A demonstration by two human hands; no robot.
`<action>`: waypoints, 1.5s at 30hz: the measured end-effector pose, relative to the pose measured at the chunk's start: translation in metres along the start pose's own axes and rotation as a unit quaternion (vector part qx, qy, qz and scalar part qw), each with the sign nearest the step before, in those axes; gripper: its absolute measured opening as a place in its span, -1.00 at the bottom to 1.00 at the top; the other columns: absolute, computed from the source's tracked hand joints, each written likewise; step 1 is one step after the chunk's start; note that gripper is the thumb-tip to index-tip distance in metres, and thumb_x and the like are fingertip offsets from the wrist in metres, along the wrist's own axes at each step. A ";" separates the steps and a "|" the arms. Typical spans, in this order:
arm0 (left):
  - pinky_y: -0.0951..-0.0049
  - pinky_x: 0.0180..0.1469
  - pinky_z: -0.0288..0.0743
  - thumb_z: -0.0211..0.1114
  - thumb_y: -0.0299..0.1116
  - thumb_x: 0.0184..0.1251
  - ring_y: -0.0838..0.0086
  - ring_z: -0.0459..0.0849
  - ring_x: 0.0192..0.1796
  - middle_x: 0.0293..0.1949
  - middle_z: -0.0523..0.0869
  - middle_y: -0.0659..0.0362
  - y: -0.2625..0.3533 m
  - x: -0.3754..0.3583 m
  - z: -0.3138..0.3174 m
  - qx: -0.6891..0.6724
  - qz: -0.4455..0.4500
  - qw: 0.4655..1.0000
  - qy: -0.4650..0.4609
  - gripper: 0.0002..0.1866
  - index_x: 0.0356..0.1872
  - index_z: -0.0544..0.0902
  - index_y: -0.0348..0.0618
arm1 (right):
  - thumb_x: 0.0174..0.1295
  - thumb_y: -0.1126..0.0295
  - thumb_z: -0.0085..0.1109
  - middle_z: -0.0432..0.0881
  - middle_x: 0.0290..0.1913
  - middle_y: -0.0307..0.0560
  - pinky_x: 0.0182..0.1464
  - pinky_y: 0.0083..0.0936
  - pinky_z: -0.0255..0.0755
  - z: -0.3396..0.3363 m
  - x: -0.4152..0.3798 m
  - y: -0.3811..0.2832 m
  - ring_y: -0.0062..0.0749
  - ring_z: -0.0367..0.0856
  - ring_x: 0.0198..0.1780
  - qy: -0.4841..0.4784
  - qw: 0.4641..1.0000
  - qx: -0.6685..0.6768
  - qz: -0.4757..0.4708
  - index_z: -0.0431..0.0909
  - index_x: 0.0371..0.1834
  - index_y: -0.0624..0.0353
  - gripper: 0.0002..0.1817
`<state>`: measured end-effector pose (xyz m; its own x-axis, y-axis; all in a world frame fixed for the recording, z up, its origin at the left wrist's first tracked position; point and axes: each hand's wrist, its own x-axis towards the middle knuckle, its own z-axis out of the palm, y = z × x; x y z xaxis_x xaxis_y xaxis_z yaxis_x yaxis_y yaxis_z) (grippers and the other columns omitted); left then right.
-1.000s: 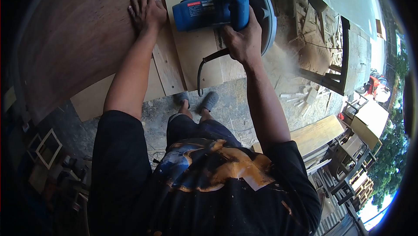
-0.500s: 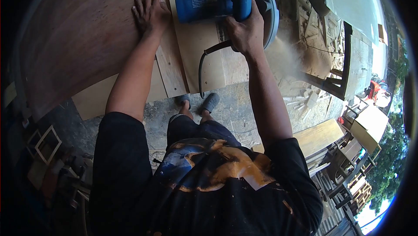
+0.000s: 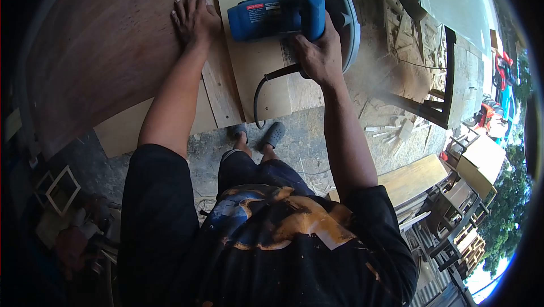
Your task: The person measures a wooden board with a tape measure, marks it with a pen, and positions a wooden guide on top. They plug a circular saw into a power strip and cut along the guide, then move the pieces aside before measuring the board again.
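Observation:
My right hand (image 3: 322, 57) is wrapped round the rear handle of a blue circular saw (image 3: 277, 15), which rests on a pale plywood board (image 3: 255, 74). The saw's round guard faces right, and its black cord (image 3: 262, 94) hangs down toward the board's near edge. My left hand (image 3: 198, 20) lies flat with fingers spread on a narrow wooden strip (image 3: 218, 91) left of the saw. Beside that strip, a large reddish-brown sheet (image 3: 107, 40) spreads to the left. The blade itself is hidden under the guard.
Wood offcuts (image 3: 405, 128) and sawdust (image 3: 411, 80) lie on the floor to the right. A dark-framed cabinet (image 3: 462, 80) stands beyond them. At lower right is a long plank (image 3: 419, 179) over stacked timber. A small wooden frame (image 3: 63, 189) sits at lower left.
The saw and my right hand have shifted slightly toward me in the view, cord included. My left hand stays on the strip. The dust plume at right looks thinner.

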<state>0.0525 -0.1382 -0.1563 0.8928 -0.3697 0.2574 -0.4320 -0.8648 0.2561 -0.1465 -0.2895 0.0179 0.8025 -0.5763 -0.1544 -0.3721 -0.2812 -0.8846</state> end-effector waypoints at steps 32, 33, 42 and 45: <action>-0.09 0.51 -0.20 -0.12 -0.12 0.44 0.03 0.02 0.53 0.49 0.18 0.25 -0.005 0.003 0.011 -0.008 0.006 1.000 0.007 -0.47 0.44 0.25 0.35 | 0.04 0.44 0.22 0.68 -0.20 0.24 0.00 -0.30 0.52 -0.005 -0.042 0.004 -0.06 0.71 -0.14 0.039 0.998 -0.045 -0.009 0.38 0.17 0.33 -0.44; -0.10 0.51 -0.20 -0.12 -0.12 0.44 0.02 0.03 0.53 0.49 0.18 0.25 -0.005 0.003 0.011 -0.013 0.008 1.000 0.012 -0.47 0.44 0.25 0.34 | 0.04 0.44 0.22 0.68 -0.20 0.24 0.00 -0.30 0.52 -0.005 -0.038 0.002 -0.06 0.71 -0.14 0.039 0.998 -0.045 -0.010 0.38 0.17 0.33 -0.44; -0.11 0.50 -0.17 -0.11 -0.13 0.43 -0.04 0.07 0.51 0.48 0.22 0.23 -0.004 0.002 0.013 -0.026 0.010 0.999 0.033 -0.48 0.42 0.29 0.31 | -0.03 0.44 0.19 0.67 -0.26 0.21 -0.05 -0.29 0.52 0.000 0.001 0.006 -0.05 0.69 -0.21 0.042 0.997 -0.047 -0.054 0.45 0.08 0.32 -0.48; -0.12 0.49 -0.17 -0.11 -0.13 0.43 -0.04 0.08 0.50 0.48 0.23 0.23 -0.003 0.001 0.011 -0.032 0.009 0.999 0.033 -0.48 0.42 0.30 0.31 | -0.04 0.43 0.19 0.66 -0.29 0.19 -0.07 -0.29 0.52 0.002 0.012 0.003 -0.07 0.69 -0.24 0.041 0.996 -0.047 -0.059 0.46 0.06 0.32 -0.49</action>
<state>0.0557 -0.1398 -0.1672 0.8758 -0.3596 0.3219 -0.4562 -0.8346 0.3088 -0.1372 -0.2959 0.0127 0.8037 -0.5949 -0.0111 -0.3220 -0.4192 -0.8489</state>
